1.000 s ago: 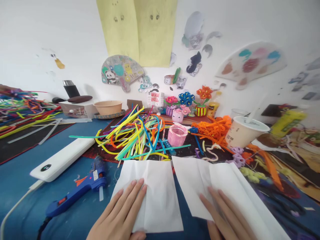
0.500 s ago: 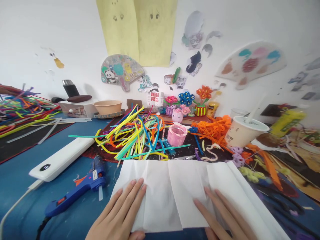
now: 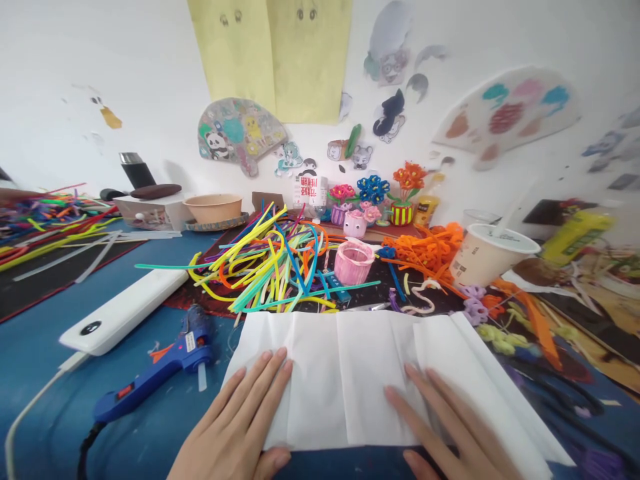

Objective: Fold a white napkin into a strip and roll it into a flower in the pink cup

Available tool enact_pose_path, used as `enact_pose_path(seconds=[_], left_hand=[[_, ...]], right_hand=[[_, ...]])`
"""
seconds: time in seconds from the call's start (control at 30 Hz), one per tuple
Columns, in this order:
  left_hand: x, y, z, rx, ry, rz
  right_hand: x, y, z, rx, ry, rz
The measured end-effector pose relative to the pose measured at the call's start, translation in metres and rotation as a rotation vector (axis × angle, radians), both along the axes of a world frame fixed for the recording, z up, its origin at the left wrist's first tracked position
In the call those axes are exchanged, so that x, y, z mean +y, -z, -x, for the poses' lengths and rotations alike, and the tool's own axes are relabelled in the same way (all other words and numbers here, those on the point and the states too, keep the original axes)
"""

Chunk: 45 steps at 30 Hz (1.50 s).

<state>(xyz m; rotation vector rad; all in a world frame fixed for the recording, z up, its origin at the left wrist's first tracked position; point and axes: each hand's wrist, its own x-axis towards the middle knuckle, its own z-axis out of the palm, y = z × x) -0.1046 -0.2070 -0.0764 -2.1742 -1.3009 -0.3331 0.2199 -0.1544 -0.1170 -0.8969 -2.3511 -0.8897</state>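
Observation:
Two white paper tissues lie side by side on the blue table, the right tissue (image 3: 380,373) overlapping the left tissue (image 3: 305,380) at its edge. My left hand (image 3: 240,427) rests flat on the left tissue, fingers stretched out and together. My right hand (image 3: 445,427) lies flat on the right tissue, fingers extended. Neither hand holds anything.
A blue glue gun (image 3: 160,373) lies left of the tissues, beside a white power bank (image 3: 120,310). Behind them are a heap of coloured pipe cleaners (image 3: 270,267), a pink woven cup (image 3: 354,261), orange pipe cleaners (image 3: 425,250) and a paper cup (image 3: 487,257). More clutter fills the right side.
My right hand slid the right tissue leftward until it overlaps the left one, closing the gap. My left hand stayed in place.

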Motion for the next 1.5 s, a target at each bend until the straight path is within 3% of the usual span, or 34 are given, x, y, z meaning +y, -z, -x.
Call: enact_pose_path(seconds=[0.73, 1.0, 1.23, 1.37, 1.5], left_hand=[[0.002, 0.003, 0.000, 0.066, -0.004, -0.032], [0.000, -0.012, -0.003, 0.082, -0.016, -0.077], [0.023, -0.032, -0.049, 0.046, -0.055, -0.090], [0.049, -0.029, -0.077, -0.020, -0.085, 0.008], [0.065, -0.020, -0.082, -0.050, -0.097, 0.113]], right_hand=[[0.005, -0.013, -0.006, -0.027, -0.053, 0.059], [0.007, -0.008, -0.006, -0.042, -0.030, 0.017], [0.007, -0.009, -0.004, -0.036, -0.036, 0.022], [0.007, -0.010, -0.003, -0.038, -0.056, 0.014], [0.007, -0.012, -0.003, -0.032, -0.060, 0.006]])
